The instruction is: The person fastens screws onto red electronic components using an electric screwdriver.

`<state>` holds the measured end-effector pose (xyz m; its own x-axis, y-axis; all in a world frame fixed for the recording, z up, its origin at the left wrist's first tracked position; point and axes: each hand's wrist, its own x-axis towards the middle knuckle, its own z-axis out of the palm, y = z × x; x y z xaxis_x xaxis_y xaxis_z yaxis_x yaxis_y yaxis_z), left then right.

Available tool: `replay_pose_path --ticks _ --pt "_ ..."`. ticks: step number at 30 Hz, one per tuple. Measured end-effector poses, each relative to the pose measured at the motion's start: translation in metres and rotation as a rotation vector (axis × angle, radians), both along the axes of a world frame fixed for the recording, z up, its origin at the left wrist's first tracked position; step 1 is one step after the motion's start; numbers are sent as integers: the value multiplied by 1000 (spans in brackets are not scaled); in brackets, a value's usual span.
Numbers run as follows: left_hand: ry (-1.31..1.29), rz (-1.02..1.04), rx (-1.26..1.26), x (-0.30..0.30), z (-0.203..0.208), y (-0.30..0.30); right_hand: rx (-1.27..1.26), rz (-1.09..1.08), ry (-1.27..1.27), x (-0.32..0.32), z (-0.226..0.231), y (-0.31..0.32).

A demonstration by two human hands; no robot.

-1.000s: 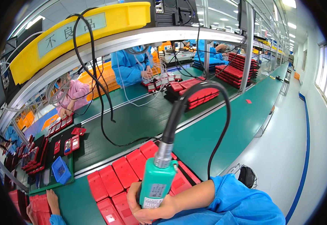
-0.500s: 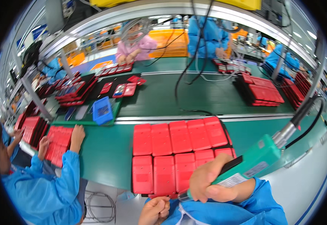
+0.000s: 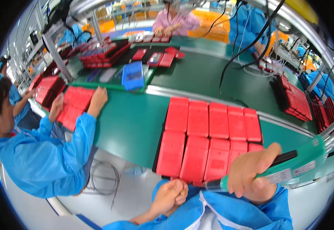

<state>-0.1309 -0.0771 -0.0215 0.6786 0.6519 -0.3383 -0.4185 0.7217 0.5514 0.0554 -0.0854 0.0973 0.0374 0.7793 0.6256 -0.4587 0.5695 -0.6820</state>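
A green electric screwdriver (image 3: 306, 157) is gripped in my right hand (image 3: 249, 172), its fingers wrapped around the body. The tool lies slanted, with its tip at the near edge of a block of red plastic cases (image 3: 196, 119). These cases sit in two rows on a black tray (image 3: 159, 151), and my right hand covers part of the near row. Just left of the screwdriver tip, my left hand (image 3: 170, 197) is closed with its fingertips pressed together. Whatever it may hold is hidden.
At left, a co-worker in blue (image 3: 55, 153) handles another set of red cases (image 3: 75, 101). A blue bin (image 3: 132, 76) stands on a green tray beyond. A metal rail (image 3: 190, 96) crosses the bench, black cables (image 3: 247, 48) hang above, and stacked red cases (image 3: 298, 101) stand far right.
The whole view has swung, so the bench, cases and co-worker appear farther right and higher. My left hand's fingers have moved slightly off the screwdriver tip. My right hand keeps its hold.
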Motion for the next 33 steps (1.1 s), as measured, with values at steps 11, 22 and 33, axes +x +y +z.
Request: replay_pose_path --ticks 11,22,33 --pt "-23 -29 76 7 5 3 185 -52 -34 -11 -6 7" --pt "5 -37 113 9 2 -1 124 -36 -43 -13 -4 1" --pt "18 107 116 11 1 -5 180 3 -65 -17 -4 3"
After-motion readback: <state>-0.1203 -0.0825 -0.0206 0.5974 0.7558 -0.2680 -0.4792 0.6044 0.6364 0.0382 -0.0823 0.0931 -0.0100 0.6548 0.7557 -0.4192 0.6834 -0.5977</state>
